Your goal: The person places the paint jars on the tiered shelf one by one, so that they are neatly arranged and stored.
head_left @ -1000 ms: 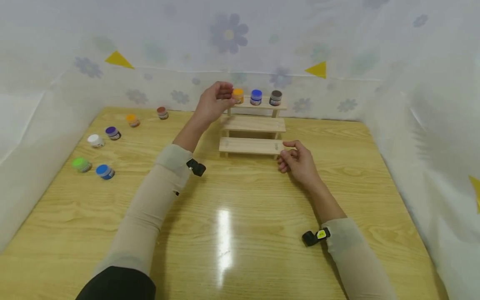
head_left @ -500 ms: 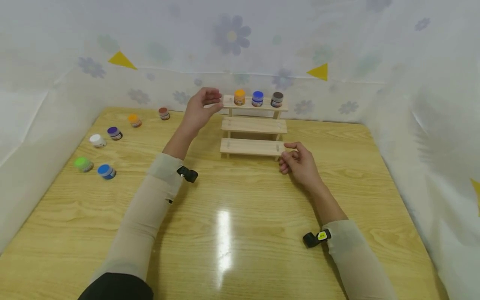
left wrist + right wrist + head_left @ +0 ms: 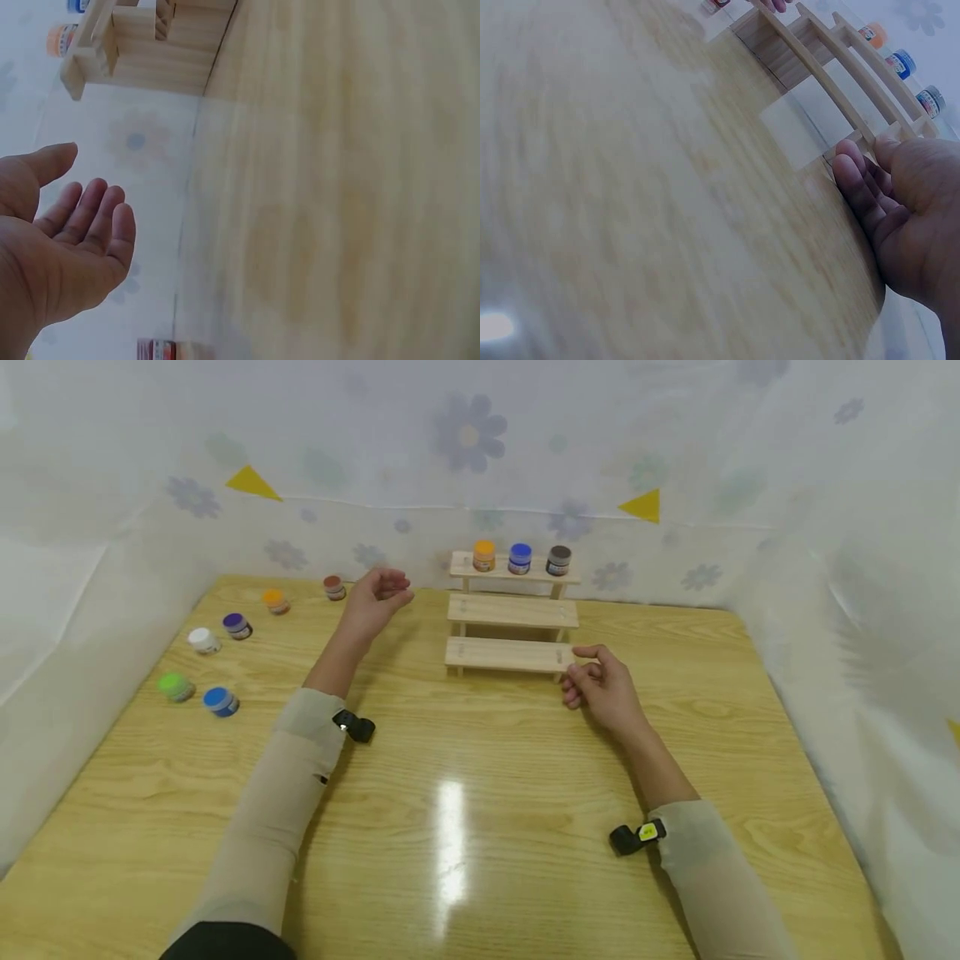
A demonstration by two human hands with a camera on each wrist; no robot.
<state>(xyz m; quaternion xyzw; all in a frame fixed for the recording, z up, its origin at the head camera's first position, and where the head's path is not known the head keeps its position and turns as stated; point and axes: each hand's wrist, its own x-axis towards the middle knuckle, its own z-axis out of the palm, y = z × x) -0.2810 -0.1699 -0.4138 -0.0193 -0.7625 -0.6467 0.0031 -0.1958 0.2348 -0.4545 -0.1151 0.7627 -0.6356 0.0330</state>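
A three-step wooden display rack [image 3: 513, 611] stands on the table against the back wall. On its top step sit an orange paint jar [image 3: 483, 556], a blue paint jar [image 3: 520, 559] and a dark brown paint jar [image 3: 558, 561] in a row. My right hand [image 3: 607, 693] pinches the right end of the bottom step; in the right wrist view the thumb lies at the step's end with the fingers below. My left hand [image 3: 367, 610] is in the air left of the rack, fingers relaxed and holding nothing. Nearest to it is a reddish-brown paint jar [image 3: 334, 588].
On the left side of the table [image 3: 390, 827] are several more jars: an orange-lidded jar [image 3: 275, 602], a purple-lidded jar [image 3: 237, 626], a white jar [image 3: 204, 641], a green-lidded jar [image 3: 176, 687] and a blue-lidded jar [image 3: 221, 702]. Flower-patterned sheeting [image 3: 360, 443] encloses the back and sides.
My left hand has moved away from the orange jar on the top step, leftward and down towards the reddish-brown jar. My right hand has stayed at the bottom step.
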